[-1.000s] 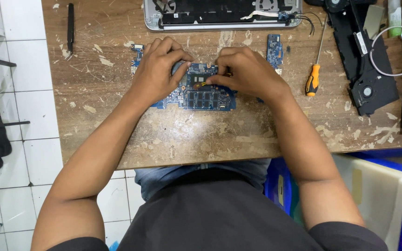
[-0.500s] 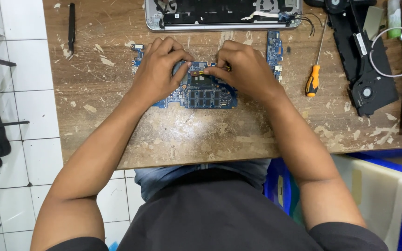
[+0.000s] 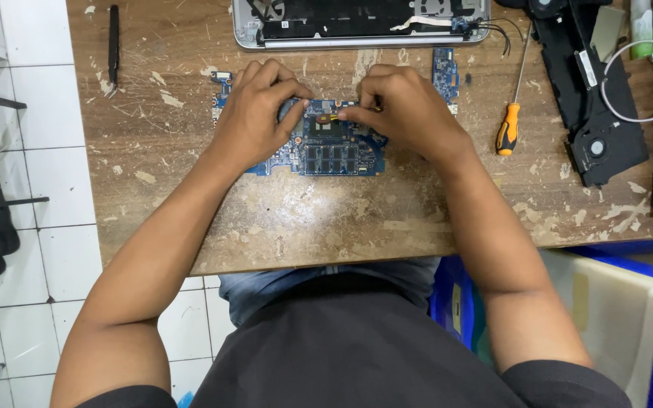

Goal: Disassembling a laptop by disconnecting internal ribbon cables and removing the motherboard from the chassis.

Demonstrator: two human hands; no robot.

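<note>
Both forearms stretched forward over the near edge of the bench, converging toward its middle. Left hand (image 3: 255, 113) palm down, fingers curled, fingertips pressed downward near the far side. Right hand (image 3: 410, 109) just beside it, knuckles up, thumb and forefinger pinched together, pointing toward the left hand. Wrists bent slightly inward, elbows wide apart.

- The left hand (image 3: 255, 113) presses on a blue laptop motherboard (image 3: 330, 155) lying on the worn wooden table (image 3: 304, 219).
- The right hand (image 3: 410, 109) pinches a small part over the board.
- An orange-handled screwdriver (image 3: 509, 125) lies near the right hand.
</note>
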